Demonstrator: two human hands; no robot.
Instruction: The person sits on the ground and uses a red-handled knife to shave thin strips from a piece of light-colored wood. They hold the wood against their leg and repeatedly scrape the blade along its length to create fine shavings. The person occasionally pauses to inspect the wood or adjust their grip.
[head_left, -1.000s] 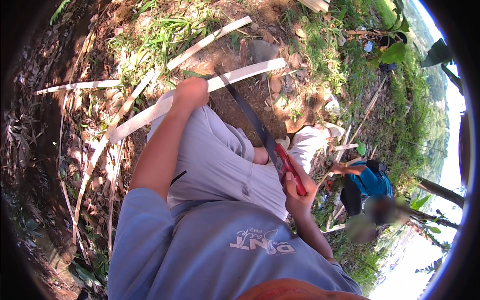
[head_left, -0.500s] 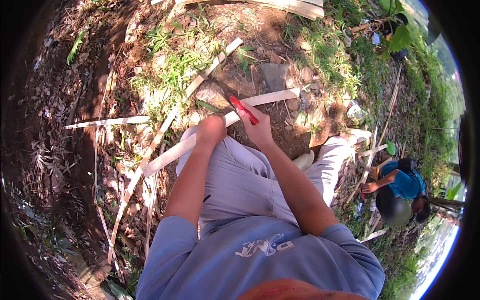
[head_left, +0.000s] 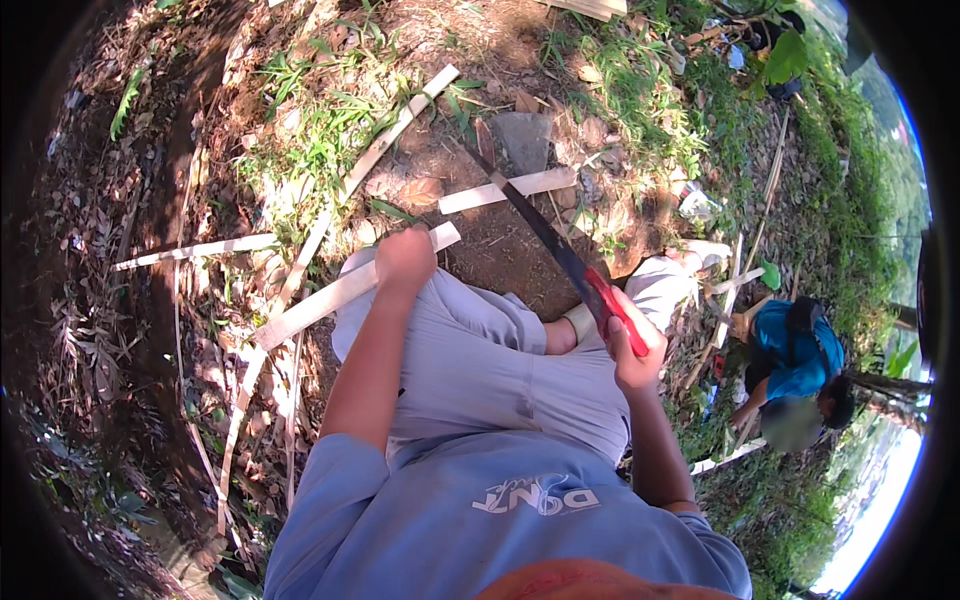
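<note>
My left hand is closed round a flat pale bamboo strip above my left thigh; the strip's cut end shows just past my fist. In my right hand, above my other leg, is the red handle of a hand saw. Its long dark blade slants up and left over bare soil; teeth are too small to make out. Beyond the left strip's end is a separate short bamboo piece, apart from it, with the blade crossing in front.
A longer strip lies diagonally at left, with another strip beside it. A flat grey stone sits in the soil ahead. At right, a person in a blue shirt crouches near more strips. Grass and dry leaves surround me.
The long strip is now two separate pieces. My right hand has drawn the saw back to the right and toward me, baring its blade. My left hand still grips its part.
</note>
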